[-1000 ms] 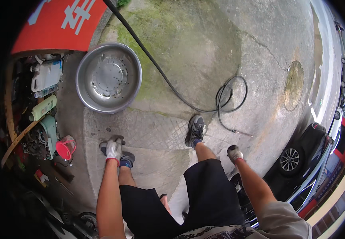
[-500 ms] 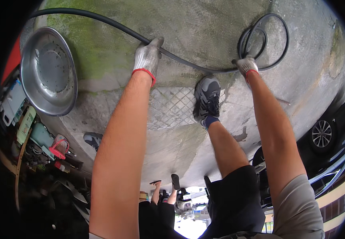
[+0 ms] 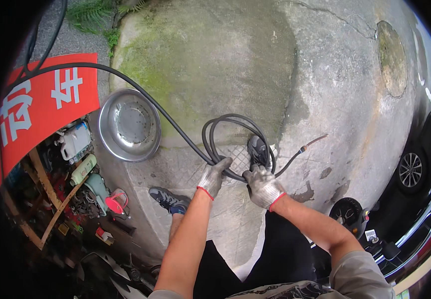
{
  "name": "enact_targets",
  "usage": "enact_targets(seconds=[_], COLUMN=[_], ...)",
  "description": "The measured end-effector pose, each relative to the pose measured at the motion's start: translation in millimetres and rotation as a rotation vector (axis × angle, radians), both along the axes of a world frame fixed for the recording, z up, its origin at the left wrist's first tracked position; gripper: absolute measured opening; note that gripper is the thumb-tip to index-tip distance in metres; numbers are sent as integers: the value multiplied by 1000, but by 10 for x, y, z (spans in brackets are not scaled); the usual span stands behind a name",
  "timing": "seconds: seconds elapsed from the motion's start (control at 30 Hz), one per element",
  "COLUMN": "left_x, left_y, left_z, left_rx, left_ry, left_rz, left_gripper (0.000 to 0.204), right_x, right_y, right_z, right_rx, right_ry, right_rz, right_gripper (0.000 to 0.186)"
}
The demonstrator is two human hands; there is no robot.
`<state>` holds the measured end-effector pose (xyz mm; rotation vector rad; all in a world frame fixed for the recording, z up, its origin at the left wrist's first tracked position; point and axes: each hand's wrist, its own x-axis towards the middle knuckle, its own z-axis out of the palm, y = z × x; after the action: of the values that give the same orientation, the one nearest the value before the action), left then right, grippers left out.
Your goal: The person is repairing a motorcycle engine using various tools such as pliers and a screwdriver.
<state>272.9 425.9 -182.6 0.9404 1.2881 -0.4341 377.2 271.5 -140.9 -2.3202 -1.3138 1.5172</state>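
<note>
Both hands wear white knit gloves with grey palms and red cuffs. A thick black cable or hose (image 3: pixel 164 110) runs from the far left down to my left hand (image 3: pixel 216 177), whose fingers are closed round it. My right hand (image 3: pixel 263 185) grips the same black line a little to the right, where loops of it (image 3: pixel 233 119) meet. These loops rise beyond my hands, partly in front of my right shoe (image 3: pixel 258 149). Past my right hand a free end with a fitting (image 3: pixel 302 149) and a thin brownish tip sticks out over the concrete.
A steel basin (image 3: pixel 129 125) sits on the ground at left, beside a red banner (image 3: pixel 71 94). Shelving below holds a white jug (image 3: pixel 76 143), bottles and a pink-red basket (image 3: pixel 117 201). A dark car (image 3: pixel 419 169) stands at right. Mossy concrete (image 3: pixel 210 65) lies ahead.
My hands have come close together, the right one moving left with the coil. The loops now hang nearer my body, and the free end shows at right. The view has shifted, revealing the banner.
</note>
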Motion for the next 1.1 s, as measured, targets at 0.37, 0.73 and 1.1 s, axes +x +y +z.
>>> enact_targets(seconds=[0.37, 0.73, 1.1], left_x=[133, 202, 481], left_y=[135, 54, -360], left_z=[2983, 4394, 4119], left_rx=[3, 308, 654], left_ry=[-375, -463, -443], left_rz=[568, 224, -386], left_gripper=[8, 15, 23], right_x=[747, 1308, 2587], right_y=[-1819, -1811, -278], right_z=[1232, 1452, 2272], right_rx=[-238, -172, 220], right_ry=[81, -182, -115], right_rz=[370, 159, -775], right_gripper=[31, 22, 25])
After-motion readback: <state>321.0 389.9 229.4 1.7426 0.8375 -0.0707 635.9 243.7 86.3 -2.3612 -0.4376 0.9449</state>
